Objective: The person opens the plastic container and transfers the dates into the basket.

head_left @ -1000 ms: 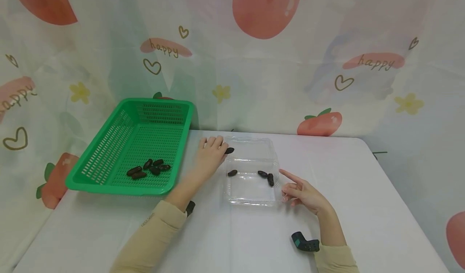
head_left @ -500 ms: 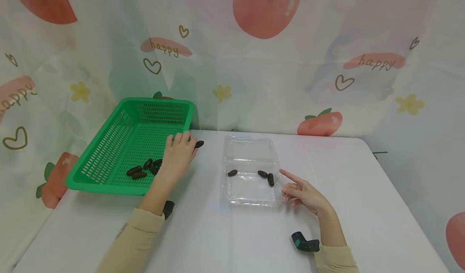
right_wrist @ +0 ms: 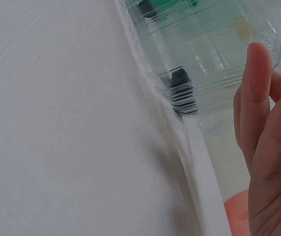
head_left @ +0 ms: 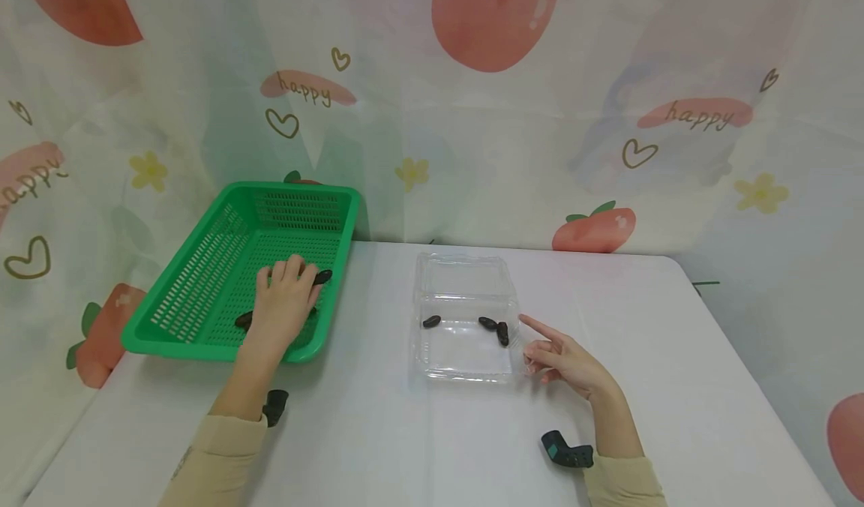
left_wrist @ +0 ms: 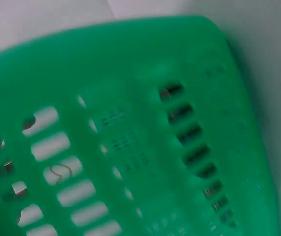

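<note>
My left hand [head_left: 283, 304] is over the green plastic basket [head_left: 236, 351], pinching a dark, wrinkled date [head_left: 323, 276] between thumb and fingers. Under it, more dates [head_left: 244, 319] lie on the basket floor, partly hidden by the hand. The left wrist view is blurred and filled by the slotted basket wall [left_wrist: 130, 64]. A clear hinged plastic box [head_left: 466, 357] stands with its lid laid back. Inside are a date [head_left: 432, 321] at the left and two touching dates [head_left: 488, 323] at the right. Beside its right edge, my right hand [head_left: 563, 361] rests with index finger extended, holding nothing.
A white cloth covers the table [head_left: 675, 387]. Behind it hangs a printed curtain [head_left: 506, 154] with fruit and hearts. Black devices [head_left: 567, 451] are strapped at both wrists.
The left hand has moved left from above the clear box to over the green basket, carrying the date. The right hand and the box have stayed in place.
</note>
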{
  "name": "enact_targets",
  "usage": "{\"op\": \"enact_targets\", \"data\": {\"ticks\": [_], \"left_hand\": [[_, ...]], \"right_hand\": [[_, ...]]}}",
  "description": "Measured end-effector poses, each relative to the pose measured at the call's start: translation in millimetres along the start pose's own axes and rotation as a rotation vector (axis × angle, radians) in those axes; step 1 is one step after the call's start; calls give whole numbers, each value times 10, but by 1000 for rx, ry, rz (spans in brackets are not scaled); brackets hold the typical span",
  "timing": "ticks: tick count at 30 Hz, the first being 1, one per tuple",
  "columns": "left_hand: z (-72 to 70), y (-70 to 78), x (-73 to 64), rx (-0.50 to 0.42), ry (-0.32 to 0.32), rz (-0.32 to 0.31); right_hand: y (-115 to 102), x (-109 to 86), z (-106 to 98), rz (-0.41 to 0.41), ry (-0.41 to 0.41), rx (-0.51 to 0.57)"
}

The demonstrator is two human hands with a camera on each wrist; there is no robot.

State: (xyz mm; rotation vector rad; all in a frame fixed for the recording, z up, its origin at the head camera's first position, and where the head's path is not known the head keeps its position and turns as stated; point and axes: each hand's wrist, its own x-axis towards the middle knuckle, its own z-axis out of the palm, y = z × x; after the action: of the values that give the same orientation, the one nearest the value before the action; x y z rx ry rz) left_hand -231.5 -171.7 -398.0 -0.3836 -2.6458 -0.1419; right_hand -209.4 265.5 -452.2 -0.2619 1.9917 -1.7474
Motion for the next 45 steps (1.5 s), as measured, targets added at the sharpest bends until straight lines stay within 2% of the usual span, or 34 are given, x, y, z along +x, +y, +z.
{"op": "enact_targets", "data": {"ticks": [4, 10, 18, 27, 33, 36, 39, 45], "left_hand": [[-12, -89, -65, -16, -34, -18], [0, -191, -147, -6, -97, -4], [21, -237, -169, 9, -193, 3], [12, -252, -151, 35, -371, 13], [-15, -243, -124, 48, -520, -19], [-14, -242, -116, 54, -569, -25], [-11, -242, -116, 55, -590, -23], [-10, -236, -110, 36, -590, -21]], "right_hand": [[2, -1, -3, -4, 0, 0], [12, 3, -13, -13, -4, -7], [23, 11, -16, -9, -6, -14], [29, 14, -16, 2, 0, -19], [13, 9, -14, -5, -9, -13], [7, 7, -12, -3, -9, -10], [6, 8, -12, -3, -10, -6], [10, 9, -10, -3, -12, 1]]}}
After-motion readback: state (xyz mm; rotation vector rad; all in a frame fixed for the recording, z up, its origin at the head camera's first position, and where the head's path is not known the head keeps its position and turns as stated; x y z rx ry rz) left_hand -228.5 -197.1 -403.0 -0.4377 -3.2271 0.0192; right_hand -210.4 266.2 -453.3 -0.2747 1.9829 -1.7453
